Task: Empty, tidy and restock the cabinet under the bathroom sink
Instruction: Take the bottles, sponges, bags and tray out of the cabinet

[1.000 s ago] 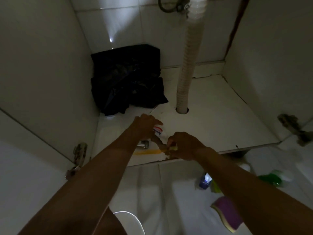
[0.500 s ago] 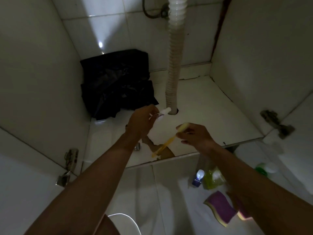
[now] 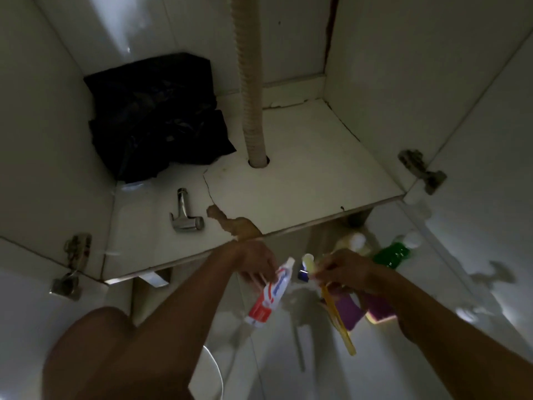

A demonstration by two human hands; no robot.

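Emptying stage. On the white cabinet floor (image 3: 317, 168) lie a crumpled black plastic bag (image 3: 155, 116) at back left and a chrome metal spray fitting (image 3: 184, 215) nearer the front, neither yet removed. Outside the cabinet, above the floor tiles, the left hand (image 3: 253, 264) pinches a red, white and blue toothpaste tube (image 3: 272, 293) and the right hand (image 3: 346, 272) grips a yellow plastic toothbrush (image 3: 334, 307) near its head. Probable next move: set both down near the green liquid bottle (image 3: 393, 252) without toppling it.

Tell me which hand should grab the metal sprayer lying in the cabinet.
Left, probably: the left hand, though holding toothpaste, is nearer the sprayer; the right hand holds a toothbrush farther right.
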